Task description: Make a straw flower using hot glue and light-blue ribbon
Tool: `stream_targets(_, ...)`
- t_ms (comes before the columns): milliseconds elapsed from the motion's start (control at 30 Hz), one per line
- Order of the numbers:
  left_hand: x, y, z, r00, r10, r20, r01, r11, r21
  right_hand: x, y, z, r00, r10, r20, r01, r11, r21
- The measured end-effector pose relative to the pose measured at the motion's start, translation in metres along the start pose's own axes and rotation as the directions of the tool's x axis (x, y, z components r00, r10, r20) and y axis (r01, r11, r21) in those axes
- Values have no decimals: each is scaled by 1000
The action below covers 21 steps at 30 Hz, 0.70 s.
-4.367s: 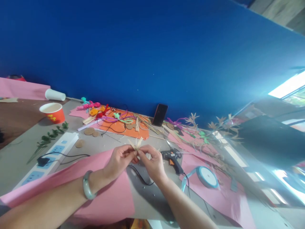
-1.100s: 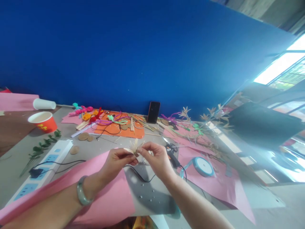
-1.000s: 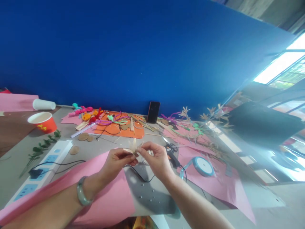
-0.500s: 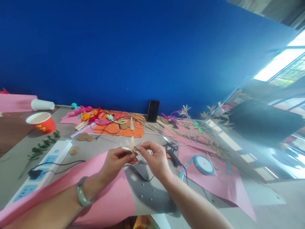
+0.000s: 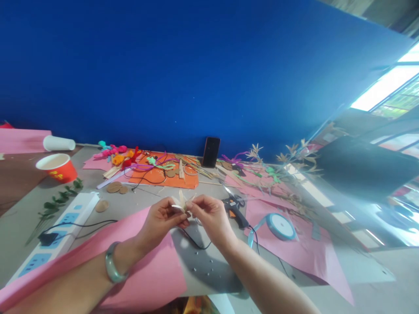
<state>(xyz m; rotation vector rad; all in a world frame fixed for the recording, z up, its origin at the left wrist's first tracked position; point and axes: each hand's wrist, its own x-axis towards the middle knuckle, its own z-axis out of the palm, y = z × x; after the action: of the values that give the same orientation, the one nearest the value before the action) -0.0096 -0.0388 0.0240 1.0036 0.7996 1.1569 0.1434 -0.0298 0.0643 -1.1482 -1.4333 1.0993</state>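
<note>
Between my two hands is a small pale straw-coloured flower [image 5: 180, 199] with pointed petals, held above the grey table. My left hand [image 5: 165, 214], with a jade-green bangle at the wrist, pinches its base between thumb and fingers. From the other side my right hand [image 5: 208, 214] has thumb and forefinger closed on the flower's base too. The fingers hide most of the base. Just right of my right hand lies a black hot glue gun [image 5: 238, 214], with scissors [image 5: 229, 194] beside it. Pink paper [image 5: 157, 266] spreads below my left forearm.
A white power strip [image 5: 59, 235], green leafy sprig [image 5: 60, 200] and red paper cup [image 5: 59, 168] are on the left. A phone [image 5: 211, 152] leans on the blue wall. Rightward lie a blue ribbon roll [image 5: 279, 226] and dried flowers [image 5: 291, 157]. Orange paper [image 5: 147, 176] bears craft pieces.
The fingers of both hands have shifted slightly around the flower's base, and its petals now show more spread out. The things on the table have stayed put.
</note>
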Motion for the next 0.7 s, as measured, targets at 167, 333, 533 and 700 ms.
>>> stream_targets(167, 0, -3, -2, 1000, -20, -6, 20, 999, 42, -1, -2, -2, 1000, 6, -7, -6, 1000, 7)
stream_targets(333, 1, -5, -2, 999, -24, -33, 25, 999, 43, -2, -3, -4, 1000, 1, -15, -1, 1000, -8)
stream_targets(533, 1, -5, -3, 999, -33, 12, 32, 998, 56, -4, -6, -4, 998, 63, -1, -63, 997, 45)
stream_targets(700, 2, -6, -4, 1000, -28, 7, 28, 998, 58, -2, -5, -2, 994, 113, 3, -112, 989, 96)
